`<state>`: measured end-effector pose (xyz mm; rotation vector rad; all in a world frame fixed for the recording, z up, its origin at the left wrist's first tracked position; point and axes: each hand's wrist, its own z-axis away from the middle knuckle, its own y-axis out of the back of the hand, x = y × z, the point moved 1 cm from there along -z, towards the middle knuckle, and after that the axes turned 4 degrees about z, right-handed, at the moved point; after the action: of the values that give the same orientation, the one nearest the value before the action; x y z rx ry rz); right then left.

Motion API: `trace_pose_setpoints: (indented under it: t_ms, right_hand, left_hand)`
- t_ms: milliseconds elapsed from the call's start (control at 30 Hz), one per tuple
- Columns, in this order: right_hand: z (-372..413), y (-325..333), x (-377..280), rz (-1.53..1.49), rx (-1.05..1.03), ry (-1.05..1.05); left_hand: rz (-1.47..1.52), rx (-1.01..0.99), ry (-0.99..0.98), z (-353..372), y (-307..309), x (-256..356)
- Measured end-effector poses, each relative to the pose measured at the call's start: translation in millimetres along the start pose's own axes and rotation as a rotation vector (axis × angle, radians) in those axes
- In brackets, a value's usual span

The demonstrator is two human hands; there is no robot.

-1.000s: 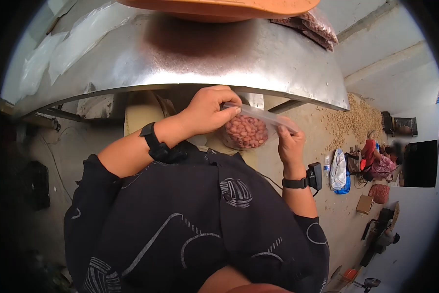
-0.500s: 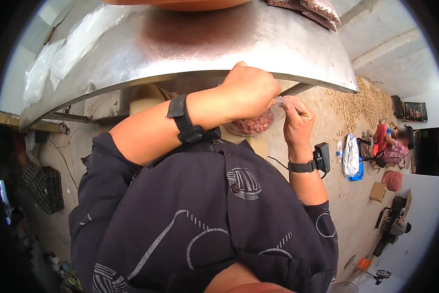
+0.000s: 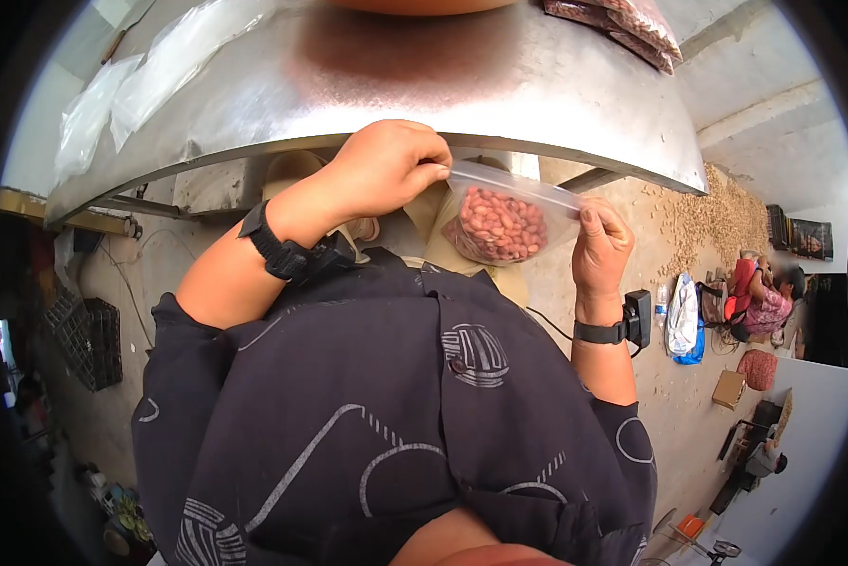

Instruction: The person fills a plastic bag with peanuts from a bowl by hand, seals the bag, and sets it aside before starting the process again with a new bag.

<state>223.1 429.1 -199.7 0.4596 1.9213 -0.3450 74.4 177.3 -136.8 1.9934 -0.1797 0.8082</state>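
Observation:
A clear zip-lock bag (image 3: 501, 224) of red-skinned peanuts hangs between my two hands, just below the near edge of the metal table. Its zip strip runs stretched across the top, sloping slightly down to the right. My left hand (image 3: 391, 168) pinches the strip's left end between thumb and fingers. At the opposite top corner, my right hand (image 3: 601, 243) grips the bag with thumb and fingertips. The peanuts fill the lower part of the bag. Both wrists wear black straps.
The metal table (image 3: 254, 108) spans the front, with empty plastic bags (image 3: 174, 61) at its left and filled peanut bags (image 3: 622, 26) at its right. Behind stands a black crate (image 3: 86, 341). Scattered peanuts (image 3: 716, 212) and a seated person (image 3: 768, 307) are off to the right.
My left hand has moved left, away from my right hand, to the bag's other end. The bag's top is now stretched out and its peanuts show more fully.

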Motion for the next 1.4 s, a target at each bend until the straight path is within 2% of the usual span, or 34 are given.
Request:
trace_pose_setpoints:
  t_ms: [100,133,167,233,300,367,400,467,500,567,633,667,767,833,867,900,933,967,1033,1067,1133,1200,1333,1400]
  right_hand:
    - [0.3,8.3,9.7,-0.107,0.054,-0.097]
    - [-0.3,10.4,11.9,-0.137,0.067,-0.11]
    - [2.6,11.6,13.0,-0.166,0.08,-0.131]
    - [3.5,10.4,10.0,-0.206,0.031,-0.143]
    - [4.9,18.7,18.5,-0.232,-0.039,-0.138]
    - [4.7,0.8,2.7,-0.374,-0.087,-0.157]
    - [4.6,-5.2,-4.2,-0.443,-0.113,-0.164]
    - [13.2,-0.3,5.9,-0.258,-0.262,-0.24]
    - [18.3,2.8,17.0,-0.161,-0.333,-0.261]
    - [35.7,9.5,52.8,0.009,-0.458,-0.325]
    - [48.8,-3.0,47.9,-0.004,-0.474,-0.308]
    - [49.1,-5.4,49.0,0.011,-0.451,-0.31]
    - [49.4,-9.1,42.9,-0.029,-0.371,-0.386]
    - [47.3,-9.6,20.2,-0.159,-0.311,-0.502]
    - [44.3,-0.4,25.8,-0.188,-0.317,-0.404]
    - [39.5,1.4,15.3,-0.292,-0.271,-0.414]
    - [35.3,1.1,-5.5,-0.398,-0.224,-0.429]
    - [33.8,-0.3,-26.0,-0.505,-0.174,-0.446]
    - [36.0,-10.0,-54.8,-0.469,-0.197,-0.451]
    - [36.7,-16.8,-65.3,-0.449,-0.194,-0.451]
    - [38.8,-12.5,-71.1,-0.365,-0.187,-0.446]
    - [31.5,-3.5,-90.3,-0.407,-0.143,-0.389]
    - [-0.8,22.3,-122.1,-0.468,-0.094,-0.285]
    - [-28.8,47.1,-116.3,-0.427,-0.065,-0.315]
  left_hand:
    - [0.22,0.034,0.224,16.0,9.7,-11.8]
    - [0.344,0.029,0.217,20.6,6.3,-14.5]
    - [0.494,-0.056,0.269,22.4,-0.5,-16.3]
    - [0.478,-0.121,0.185,25.0,-26.3,-15.5]
    - [0.461,-0.219,0.234,18.5,-49.2,-18.6]
    - [0.304,-0.208,0.113,8.8,-68.3,-22.6]
    - [0.446,-0.229,0.11,5.3,-77.9,-23.0]
    - [0.696,-0.244,0.119,1.0,-99.9,-29.8]
    - [0.661,-0.268,0.062,0.4,-107.2,-28.9]
    - [0.793,-0.35,0.088,0.7,-109.8,-26.0]
    - [0.715,-0.355,0.066,1.5,-117.1,-32.1]
    - [0.827,-0.334,0.103,2.8,-123.8,-36.1]
    - [0.798,-0.296,0.003,-9.1,-115.0,-27.8]
    - [0.898,-0.338,0.079,-19.7,-103.7,-17.5]
    - [0.986,-0.324,0.124,-25.3,-97.8,-9.9]
    - [1.077,-0.313,0.175,-30.4,-90.3,3.1]
    - [1.115,-0.134,0.172,-35.6,-86.8,17.0]
    - [0.953,-0.115,0.179,-41.8,-74.9,27.0]
    - [1.011,-0.22,0.372,-51.1,-57.3,50.8]
    - [1.143,-0.187,0.288,-53.5,-61.9,55.8]
    - [1.237,-0.249,0.374,-52.6,-59.4,59.6]
    - [1.358,-0.323,0.446,-50.0,-41.3,71.7]
    - [1.321,-0.24,0.416,-33.2,-20.1,59.8]
    - [1.189,-0.316,0.434,-19.0,-16.1,40.3]
